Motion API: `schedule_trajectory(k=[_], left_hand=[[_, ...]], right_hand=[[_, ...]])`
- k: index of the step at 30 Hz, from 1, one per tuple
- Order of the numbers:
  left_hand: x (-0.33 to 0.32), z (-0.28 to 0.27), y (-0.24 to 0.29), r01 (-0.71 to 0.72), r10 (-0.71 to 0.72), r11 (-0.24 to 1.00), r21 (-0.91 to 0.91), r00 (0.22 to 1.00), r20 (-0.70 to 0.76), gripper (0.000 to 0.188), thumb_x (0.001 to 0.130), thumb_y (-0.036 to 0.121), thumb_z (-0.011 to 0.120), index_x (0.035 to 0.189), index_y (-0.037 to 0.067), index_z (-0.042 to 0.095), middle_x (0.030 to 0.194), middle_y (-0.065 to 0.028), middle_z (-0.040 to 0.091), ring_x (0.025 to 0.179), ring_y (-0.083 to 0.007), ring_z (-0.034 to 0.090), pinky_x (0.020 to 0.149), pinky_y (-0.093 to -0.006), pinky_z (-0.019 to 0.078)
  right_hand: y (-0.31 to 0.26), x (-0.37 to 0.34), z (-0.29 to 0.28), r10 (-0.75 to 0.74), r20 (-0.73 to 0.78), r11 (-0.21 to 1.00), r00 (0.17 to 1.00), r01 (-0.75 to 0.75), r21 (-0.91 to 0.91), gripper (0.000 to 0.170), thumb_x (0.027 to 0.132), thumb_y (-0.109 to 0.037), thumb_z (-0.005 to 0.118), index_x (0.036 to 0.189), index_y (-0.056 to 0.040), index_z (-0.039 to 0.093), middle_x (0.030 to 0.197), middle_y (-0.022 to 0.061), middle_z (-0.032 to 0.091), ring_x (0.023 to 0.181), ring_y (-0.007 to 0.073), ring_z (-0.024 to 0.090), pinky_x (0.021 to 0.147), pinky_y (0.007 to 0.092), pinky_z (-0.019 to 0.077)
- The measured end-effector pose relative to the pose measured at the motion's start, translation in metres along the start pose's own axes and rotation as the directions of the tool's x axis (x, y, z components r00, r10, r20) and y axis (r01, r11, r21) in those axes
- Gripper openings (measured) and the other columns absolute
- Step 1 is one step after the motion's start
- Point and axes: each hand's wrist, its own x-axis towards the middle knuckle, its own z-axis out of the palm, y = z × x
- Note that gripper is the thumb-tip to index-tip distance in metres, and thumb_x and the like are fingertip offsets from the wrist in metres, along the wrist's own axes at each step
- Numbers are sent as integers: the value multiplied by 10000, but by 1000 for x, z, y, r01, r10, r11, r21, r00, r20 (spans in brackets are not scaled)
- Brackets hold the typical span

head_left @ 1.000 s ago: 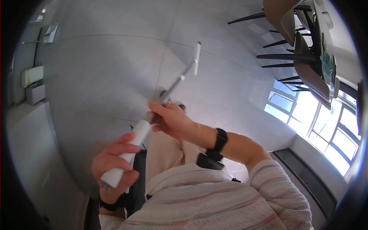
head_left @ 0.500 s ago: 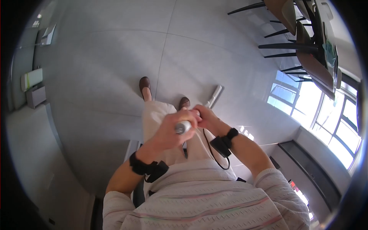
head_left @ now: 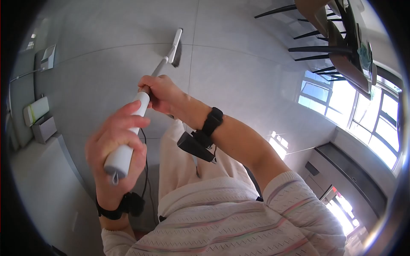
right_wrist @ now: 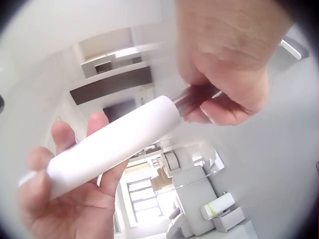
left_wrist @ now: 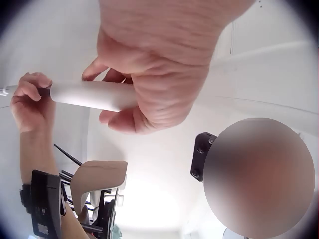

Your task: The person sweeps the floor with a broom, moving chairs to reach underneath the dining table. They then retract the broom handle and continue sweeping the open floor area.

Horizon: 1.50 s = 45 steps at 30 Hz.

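On the near left, the person's left hand curls loosely round the white handle of a long brush, fingers slightly spread, the handle's end showing near the wrist. Farther off and to the right, the right hand grasps the shaft just past the handle. The brush head reaches far out over the grey floor, left of the chairs; whether it touches down is unclear.
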Motion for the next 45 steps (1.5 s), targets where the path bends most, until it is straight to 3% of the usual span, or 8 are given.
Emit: schedule_trajectory(k=[5,8,15,24,32,37,41,45], left_hand=[[-11,-39,13,-49,49,998,39,999,4,124,610,25,608,654,62,498,874,-176,621,1029,-358,546,855,-421,435],[-26,-48,7,-20,36,980,-199,996,79,146,607,23,632,681,72,516,856,-181,624,1030,-387,541,872,-438,432],[-34,41,-79,198,-94,882,-428,963,251,128,686,-51,586,774,27,536,846,-106,622,1025,-266,562,823,-364,452],[-23,-56,-67,287,-267,930,-231,957,116,124,631,-34,577,687,48,502,872,-149,625,1048,-322,540,872,-427,420],[-24,-72,-9,-101,64,968,230,985,162,145,650,64,605,660,103,466,774,-58,622,910,-342,602,831,-497,459],[-19,-89,4,-191,155,978,87,936,316,193,600,48,601,705,122,458,818,-79,582,964,-383,565,872,-520,420],[-2,-36,-15,-76,117,978,-194,970,211,171,625,37,665,706,95,526,870,-125,640,956,-342,587,832,-440,463],[30,85,-68,66,62,923,-379,947,315,153,693,-43,614,817,27,558,1035,-118,605,1066,-271,530,889,-326,412]], right_hand=[[5,-25,27,-5,-10,999,1000,5,-44,265,814,-209,587,766,43,518,644,119,531,441,197,484,388,304,376],[13,-60,18,49,-98,988,994,-62,-138,370,835,-320,583,809,46,537,667,113,545,448,182,498,407,283,398],[62,-52,-120,150,-569,989,809,-120,90,104,771,-121,588,748,-30,544,628,71,515,490,176,515,369,296,371],[77,36,-12,184,-328,983,926,-174,62,167,754,-100,554,648,16,498,568,116,485,383,206,437,319,311,311],[43,10,46,78,81,997,994,-76,-33,214,773,-149,549,705,54,530,578,120,501,393,205,460,380,301,367],[21,-40,49,33,41,992,999,-27,-126,309,812,-243,567,764,60,536,594,102,524,411,180,485,393,269,387],[-6,-80,2,-173,-254,963,952,110,-245,319,778,-227,632,796,74,529,652,91,522,450,177,515,413,278,430],[-24,-64,-151,-189,-567,982,802,170,-88,201,743,-121,632,764,55,538,665,100,520,522,219,534,452,361,468]])
